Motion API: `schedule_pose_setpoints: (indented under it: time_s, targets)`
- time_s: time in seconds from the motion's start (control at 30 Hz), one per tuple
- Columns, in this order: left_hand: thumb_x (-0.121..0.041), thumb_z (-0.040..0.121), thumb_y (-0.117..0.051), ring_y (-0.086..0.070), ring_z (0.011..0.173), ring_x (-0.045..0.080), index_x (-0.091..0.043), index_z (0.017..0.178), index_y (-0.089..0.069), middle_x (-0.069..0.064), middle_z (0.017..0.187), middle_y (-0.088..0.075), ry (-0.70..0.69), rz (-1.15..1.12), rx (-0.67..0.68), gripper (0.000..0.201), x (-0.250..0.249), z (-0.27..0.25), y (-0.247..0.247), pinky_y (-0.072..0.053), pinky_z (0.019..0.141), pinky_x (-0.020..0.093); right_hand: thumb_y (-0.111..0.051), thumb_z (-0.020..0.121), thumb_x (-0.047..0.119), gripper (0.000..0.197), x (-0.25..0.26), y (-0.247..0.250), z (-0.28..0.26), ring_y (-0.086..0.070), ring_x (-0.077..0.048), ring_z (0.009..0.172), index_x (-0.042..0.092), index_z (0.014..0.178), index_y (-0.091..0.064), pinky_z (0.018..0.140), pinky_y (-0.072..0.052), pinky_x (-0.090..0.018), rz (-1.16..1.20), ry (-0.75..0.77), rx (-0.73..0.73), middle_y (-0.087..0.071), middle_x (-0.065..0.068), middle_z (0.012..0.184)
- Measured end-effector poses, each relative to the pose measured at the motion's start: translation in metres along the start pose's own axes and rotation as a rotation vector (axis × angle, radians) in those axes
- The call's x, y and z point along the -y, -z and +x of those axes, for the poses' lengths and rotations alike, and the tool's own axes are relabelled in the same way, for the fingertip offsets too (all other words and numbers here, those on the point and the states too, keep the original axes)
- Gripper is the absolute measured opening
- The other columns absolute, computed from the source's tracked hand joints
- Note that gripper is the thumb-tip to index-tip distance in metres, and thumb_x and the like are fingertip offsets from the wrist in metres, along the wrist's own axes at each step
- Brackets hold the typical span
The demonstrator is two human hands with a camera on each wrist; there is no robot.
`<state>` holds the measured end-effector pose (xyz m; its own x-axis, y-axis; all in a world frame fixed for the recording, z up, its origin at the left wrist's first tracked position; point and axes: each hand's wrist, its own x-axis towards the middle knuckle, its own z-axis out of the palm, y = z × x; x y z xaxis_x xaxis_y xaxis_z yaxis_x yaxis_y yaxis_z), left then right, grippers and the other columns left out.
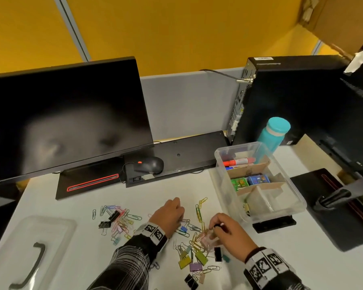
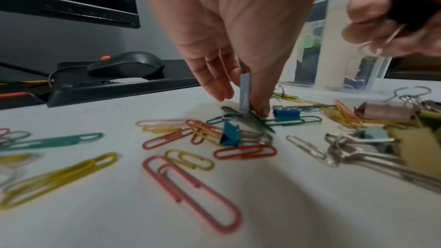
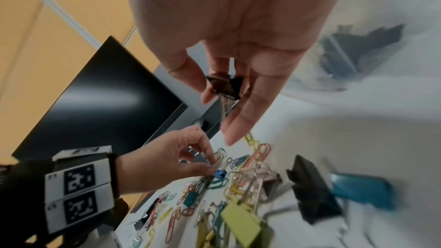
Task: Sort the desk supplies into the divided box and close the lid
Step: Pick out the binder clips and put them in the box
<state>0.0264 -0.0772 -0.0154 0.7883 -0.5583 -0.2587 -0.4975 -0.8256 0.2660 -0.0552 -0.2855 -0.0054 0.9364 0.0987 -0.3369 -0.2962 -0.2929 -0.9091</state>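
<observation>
Inside divided box [image 1: 298, 208] markers [image 1: 238, 162], erasers [image 1: 249, 181], left hand [image 1: 169, 214] pinching grey clip [image 2: 245, 94], right hand [image 1: 231, 233] gripping black clip [image 3: 226, 85].

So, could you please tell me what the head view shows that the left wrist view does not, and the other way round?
Only the head view shows the lid lying left on the desk, the teal bottle, and the markers in the box's far compartment. Only the left wrist view shows the left hand pinching a grey binder clip upright on the desk. Both show the mouse, the box, scattered paper clips and the right hand holding a black clip.
</observation>
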Motion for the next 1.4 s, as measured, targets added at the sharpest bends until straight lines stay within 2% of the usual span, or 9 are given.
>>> schedule_pose_setpoints:
  time_s: [0.13,0.23,0.33,0.43,0.53,0.7,0.97,1.2,1.4]
  targets:
    - [-0.021,0.091,-0.054,-0.047,0.091,0.015,-0.013,0.101,-0.054,0.000,0.105,-0.051,0.059,-0.142,-0.047,0.012,0.000,-0.005,0.004,-0.040,0.078,0.024,-0.054,0.092,0.013,0.027,-0.010,0.002,-0.018,-0.057,-0.015,0.049,0.014,0.067,-0.045,0.050,-0.049,-0.030,0.035,-0.108,0.037,-0.055,-0.002,0.056]
    - [-0.020,0.092,-0.055,-0.053,0.088,0.013,-0.016,0.103,-0.056,-0.001,0.104,-0.060,0.178,-0.354,-0.138,0.012,0.000,-0.011,0.008,-0.041,0.076,0.022,-0.064,0.087,0.026,0.037,-0.020,0.001,-0.020,-0.043,-0.004,0.046,0.023,0.058,-0.041,0.054,-0.040,-0.026,-0.185,-0.052,-0.029,-0.047,0.006,0.049]
    - [-0.013,0.093,-0.050,-0.053,0.081,0.009,-0.017,0.101,-0.054,-0.002,0.099,-0.056,0.238,-0.483,-0.217,0.010,0.002,-0.018,0.004,-0.039,0.068,0.015,-0.063,0.082,0.042,0.020,-0.017,-0.004,-0.021,-0.051,-0.008,0.061,0.029,0.090,-0.050,0.061,-0.042,-0.028,-0.516,0.019,0.129,-0.056,0.005,0.071]
    - [-0.007,0.091,-0.046,-0.045,0.070,0.013,-0.016,0.083,-0.046,0.005,0.092,-0.047,0.316,-0.456,-0.258,0.012,0.003,-0.021,-0.002,-0.032,0.062,0.019,-0.050,0.089,0.036,0.050,-0.015,-0.013,-0.019,-0.062,-0.028,0.088,0.039,0.135,-0.028,0.071,-0.044,-0.033,-0.957,0.116,0.332,-0.058,-0.004,0.110]
    - [-0.009,0.092,-0.044,-0.044,0.076,0.017,-0.015,0.080,-0.044,0.004,0.093,-0.043,0.418,-0.424,-0.231,0.013,-0.001,-0.021,-0.007,-0.032,0.069,0.022,-0.035,0.096,0.027,0.050,-0.014,-0.024,-0.015,-0.061,-0.036,0.087,0.040,0.141,-0.016,0.066,-0.039,-0.034,-1.097,0.211,0.365,-0.052,-0.012,0.114]
    - [-0.025,0.088,-0.054,-0.051,0.087,0.015,-0.020,0.092,-0.052,-0.001,0.099,-0.043,0.380,-0.397,-0.148,0.007,-0.016,-0.020,-0.018,-0.042,0.078,0.025,-0.035,0.097,0.031,0.043,-0.017,-0.028,-0.013,-0.060,-0.037,0.092,0.037,0.139,-0.023,0.068,-0.044,-0.037,-1.146,0.254,0.387,-0.048,-0.011,0.122]
    - [-0.034,0.090,-0.055,-0.052,0.102,0.022,-0.015,0.104,-0.052,0.005,0.113,-0.046,0.388,-0.202,-0.056,0.023,-0.031,-0.005,-0.030,-0.047,0.085,0.033,-0.048,0.082,0.055,0.041,-0.017,-0.005,-0.021,-0.061,-0.015,0.090,0.044,0.122,-0.040,0.082,-0.050,-0.034,-0.550,0.061,0.277,-0.058,0.008,0.112]
    - [-0.027,0.089,-0.052,-0.053,0.094,0.021,-0.015,0.100,-0.048,0.005,0.107,-0.049,0.299,-0.174,-0.027,0.016,-0.027,-0.003,-0.030,-0.045,0.077,0.029,-0.047,0.089,0.021,0.010,0.006,0.015,-0.020,-0.037,-0.012,0.047,0.019,0.098,-0.050,0.042,-0.027,-0.020,0.164,-0.150,0.244,-0.043,0.002,0.059]
    - [-0.014,0.092,-0.044,-0.052,0.082,0.017,-0.015,0.107,-0.050,0.001,0.105,-0.049,0.227,-0.257,-0.051,0.016,-0.022,-0.011,-0.022,-0.046,0.076,0.029,-0.058,0.067,0.018,0.031,0.016,0.008,-0.008,-0.035,-0.016,0.037,0.010,0.093,-0.043,0.039,-0.014,-0.018,0.547,-0.310,0.227,-0.066,-0.009,0.082]
